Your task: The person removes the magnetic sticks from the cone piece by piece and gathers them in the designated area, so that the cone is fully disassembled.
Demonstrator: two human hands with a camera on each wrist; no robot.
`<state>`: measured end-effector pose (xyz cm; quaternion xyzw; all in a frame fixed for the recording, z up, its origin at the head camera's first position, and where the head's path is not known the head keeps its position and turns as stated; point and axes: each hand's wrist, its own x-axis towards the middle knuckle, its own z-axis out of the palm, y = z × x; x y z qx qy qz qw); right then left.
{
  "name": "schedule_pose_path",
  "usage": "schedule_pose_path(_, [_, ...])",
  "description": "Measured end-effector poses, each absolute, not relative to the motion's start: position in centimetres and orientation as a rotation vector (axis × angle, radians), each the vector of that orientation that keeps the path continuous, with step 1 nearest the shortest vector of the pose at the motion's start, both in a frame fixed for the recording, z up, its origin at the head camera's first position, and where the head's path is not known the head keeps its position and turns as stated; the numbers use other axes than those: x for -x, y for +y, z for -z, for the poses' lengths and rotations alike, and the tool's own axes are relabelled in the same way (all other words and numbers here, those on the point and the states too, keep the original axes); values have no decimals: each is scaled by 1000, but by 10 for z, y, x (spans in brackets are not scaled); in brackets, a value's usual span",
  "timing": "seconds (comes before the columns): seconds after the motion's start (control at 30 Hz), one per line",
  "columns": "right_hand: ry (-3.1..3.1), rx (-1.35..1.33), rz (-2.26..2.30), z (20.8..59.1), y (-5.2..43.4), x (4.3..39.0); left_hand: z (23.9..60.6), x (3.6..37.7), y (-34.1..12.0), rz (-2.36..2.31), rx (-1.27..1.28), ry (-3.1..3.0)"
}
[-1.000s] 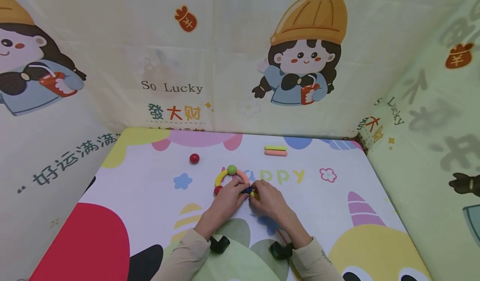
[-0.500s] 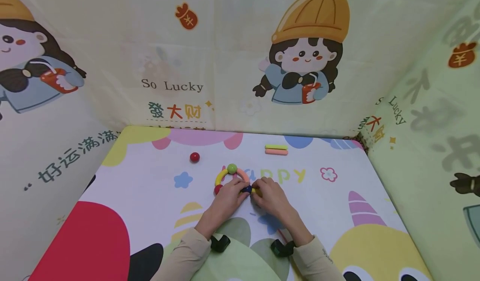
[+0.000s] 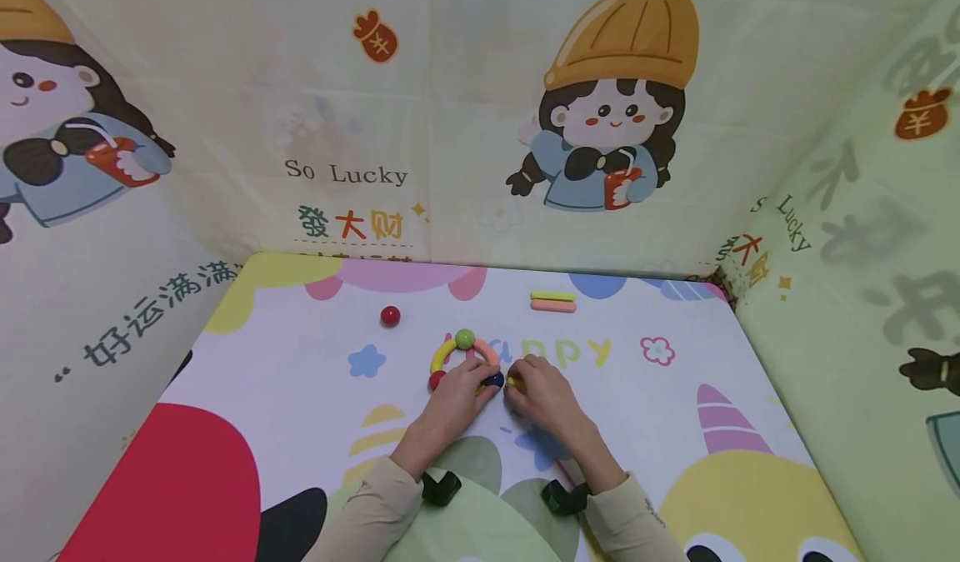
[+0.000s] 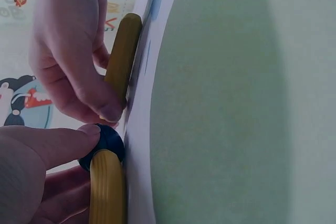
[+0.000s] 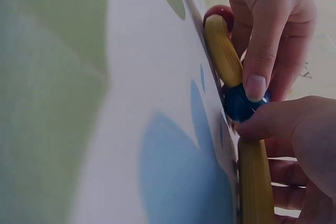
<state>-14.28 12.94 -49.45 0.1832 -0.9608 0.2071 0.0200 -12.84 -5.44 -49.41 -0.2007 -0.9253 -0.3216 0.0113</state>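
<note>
Over the last second very little moved: your 2 hands stayed huddled at the near edge of the ring of coloured sticks and balls, and only the fingers shifted slightly around the joint.

Your left hand (image 3: 452,401) held its fingers curled on the dark blue ball (image 3: 493,379), with a fingertip pressing its top in the right wrist view, where the yellow stick (image 5: 222,50) ran from that ball up to the red ball (image 5: 220,12). Your right hand (image 3: 546,395) pinched a second yellow stick (image 4: 122,56) against the table mat (image 3: 300,378), its end lying just beside the blue ball. In the left wrist view a small gap showed between that stick's tip and the ball, so I judged the joint was not yet closed; half a second earlier the stick had looked about as close, so the approach had stalled or was being lined up.

The partly built ring sat at the middle of the mat: a green ball (image 3: 464,338) at the top, a yellow arc (image 3: 441,353) on the left running down to the red ball at the lower left, and a pink arc (image 3: 486,349) on the right. The loose red ball (image 3: 389,316) and the pair of green and pink sticks (image 3: 552,301) lay untouched, well apart, toward the back.
</note>
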Motion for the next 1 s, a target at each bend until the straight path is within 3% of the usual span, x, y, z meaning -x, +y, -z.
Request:
schedule_pose_path(0.7, [-3077,-488,-611,488,160,132,494,128,-53,1008,585,-2895])
schedule_pose_path(1.0, [-3006,-528,-587,484,173,150,495,128,-52,1067,570,-2903])
